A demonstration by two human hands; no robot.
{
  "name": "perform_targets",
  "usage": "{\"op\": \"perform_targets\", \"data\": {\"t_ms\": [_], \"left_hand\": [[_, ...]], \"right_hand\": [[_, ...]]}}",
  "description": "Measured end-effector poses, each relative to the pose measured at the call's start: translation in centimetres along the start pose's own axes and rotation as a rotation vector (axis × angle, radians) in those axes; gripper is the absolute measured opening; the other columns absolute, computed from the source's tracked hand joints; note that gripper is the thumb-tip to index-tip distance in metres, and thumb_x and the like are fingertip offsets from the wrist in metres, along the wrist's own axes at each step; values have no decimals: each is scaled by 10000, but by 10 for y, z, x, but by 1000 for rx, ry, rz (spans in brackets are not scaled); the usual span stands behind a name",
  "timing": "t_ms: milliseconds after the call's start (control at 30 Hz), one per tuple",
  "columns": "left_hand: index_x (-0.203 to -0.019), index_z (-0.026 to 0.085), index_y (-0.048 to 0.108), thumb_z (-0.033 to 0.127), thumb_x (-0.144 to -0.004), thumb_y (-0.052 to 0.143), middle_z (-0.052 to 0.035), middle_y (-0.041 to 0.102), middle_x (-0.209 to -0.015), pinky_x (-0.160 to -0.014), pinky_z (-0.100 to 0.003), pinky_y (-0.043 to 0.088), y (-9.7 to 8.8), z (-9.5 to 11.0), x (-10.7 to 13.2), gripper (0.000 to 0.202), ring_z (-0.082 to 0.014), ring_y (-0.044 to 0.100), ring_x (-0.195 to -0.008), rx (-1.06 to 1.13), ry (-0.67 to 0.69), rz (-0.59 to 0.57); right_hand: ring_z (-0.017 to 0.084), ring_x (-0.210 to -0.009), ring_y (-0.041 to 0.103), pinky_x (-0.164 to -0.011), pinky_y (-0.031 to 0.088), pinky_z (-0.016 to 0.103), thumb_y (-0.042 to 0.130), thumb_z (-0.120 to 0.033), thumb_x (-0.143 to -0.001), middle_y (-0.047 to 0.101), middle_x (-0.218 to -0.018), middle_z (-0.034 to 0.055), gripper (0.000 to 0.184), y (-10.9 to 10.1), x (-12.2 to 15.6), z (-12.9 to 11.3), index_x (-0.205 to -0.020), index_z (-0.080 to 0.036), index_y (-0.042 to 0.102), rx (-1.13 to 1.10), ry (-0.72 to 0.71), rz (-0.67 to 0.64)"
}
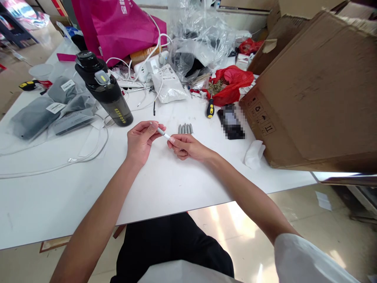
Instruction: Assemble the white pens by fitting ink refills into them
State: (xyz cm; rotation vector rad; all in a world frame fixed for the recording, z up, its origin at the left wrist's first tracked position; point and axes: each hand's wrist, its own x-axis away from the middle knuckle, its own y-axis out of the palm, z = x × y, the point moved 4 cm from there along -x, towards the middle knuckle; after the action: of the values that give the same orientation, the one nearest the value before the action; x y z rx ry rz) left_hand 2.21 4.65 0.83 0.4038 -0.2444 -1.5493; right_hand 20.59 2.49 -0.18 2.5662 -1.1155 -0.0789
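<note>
My left hand [141, 140] and my right hand [186, 147] meet over the white table [165, 184], both pinched on one small grey plug with a metal screw [161, 131] between them. The left fingers grip its upper left end, the right fingertips its lower right end. Just beyond the right hand, several more grey plugs [185, 128] lie side by side on the table.
A dark water bottle [106, 91] stands left of the hands. A yellow-handled screwdriver [210, 108], a red bag of screws [231, 84], a dark phone [231, 122] and a crumpled tissue [253, 154] lie right. A large cardboard box [318, 94] fills the right side. White cables [88, 151] and grey packets [35, 116] lie left.
</note>
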Motion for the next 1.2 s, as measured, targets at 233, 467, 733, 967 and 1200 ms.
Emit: {"op": "perform_targets", "data": {"t_ms": [233,467,733,967,1200], "left_hand": [[-1220,264,821,570,-809,1023,-81,814,-1309,-1082,-379,612,13,0,4,551,-249,774,-1226,69,-65,-158],[-1186,283,861,502,-771,1057,-34,813,-1104,-928,-298,613,7,3,2,509,-183,770,-1029,-1,-35,-96],[-806,216,727,488,-694,1099,-2,761,-815,-859,-314,621,8,1,4,474,-168,747,-826,-18,-37,-26],[-1125,237,841,502,-791,1042,-96,861,-1169,-1061,-428,634,19,9,10,471,-269,816,-1129,2,-50,-199],[-898,216,822,512,-743,1062,-65,856,-951,-809,-310,602,10,0,8,411,-201,793,-908,-96,-13,-2]], "right_hand": [[67,-521,157,-472,190,235,804,-666,-995,254,-640,-131,495,-10,1,-5,-977,-183,698,21,-53,82],[65,-525,156,-477,173,243,795,-652,-1008,253,-660,-125,499,-12,2,-6,-1030,-156,749,28,-27,72],[72,-537,151,-480,192,253,688,-726,-1052,237,-687,-115,582,-13,3,-5,-1043,-149,764,80,4,96],[75,-539,145,-475,208,252,704,-699,-1053,223,-689,-116,544,-14,5,-9,-1017,-158,753,96,-1,109],[70,-540,183,-475,221,248,755,-704,-1020,280,-682,-109,543,-14,2,-7,-1002,-161,752,124,-41,115]]}}
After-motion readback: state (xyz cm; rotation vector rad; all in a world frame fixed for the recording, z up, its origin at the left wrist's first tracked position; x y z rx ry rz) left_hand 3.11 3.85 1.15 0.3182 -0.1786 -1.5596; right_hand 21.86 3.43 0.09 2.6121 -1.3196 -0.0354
